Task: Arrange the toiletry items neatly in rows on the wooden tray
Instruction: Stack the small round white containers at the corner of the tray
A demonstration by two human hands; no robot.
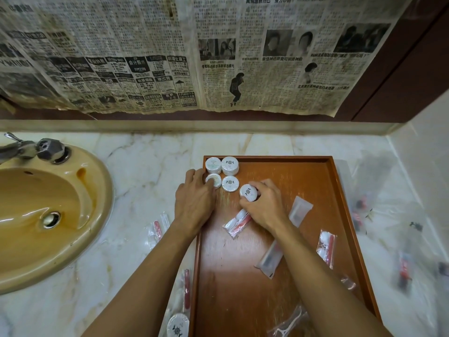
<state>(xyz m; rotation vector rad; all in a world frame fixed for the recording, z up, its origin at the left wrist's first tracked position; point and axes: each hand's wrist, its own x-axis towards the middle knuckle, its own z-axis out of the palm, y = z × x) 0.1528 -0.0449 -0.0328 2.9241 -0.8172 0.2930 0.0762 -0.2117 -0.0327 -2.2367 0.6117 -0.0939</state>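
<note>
The person is building the rows of round white soaps in the far left corner of the wooden tray (340, 190). Two short stacks (221, 165) sit against the far rim, and a second row is forming just in front of them.

The left hand (194, 200) has its fingers curled over the soap (213, 179) at the tray's left edge, nudging it square. Beside it lies another soap (230, 183).

The right hand (263, 205) pinches a third soap (248, 192) between thumb and fingers, tilted, just right of that row.

The next move, I'd judge, is to lay this soap flat, touching its neighbour. Sachets (237, 222) lie loose mid-tray, unsorted, and more wait on the marble surface (145, 166).
</note>
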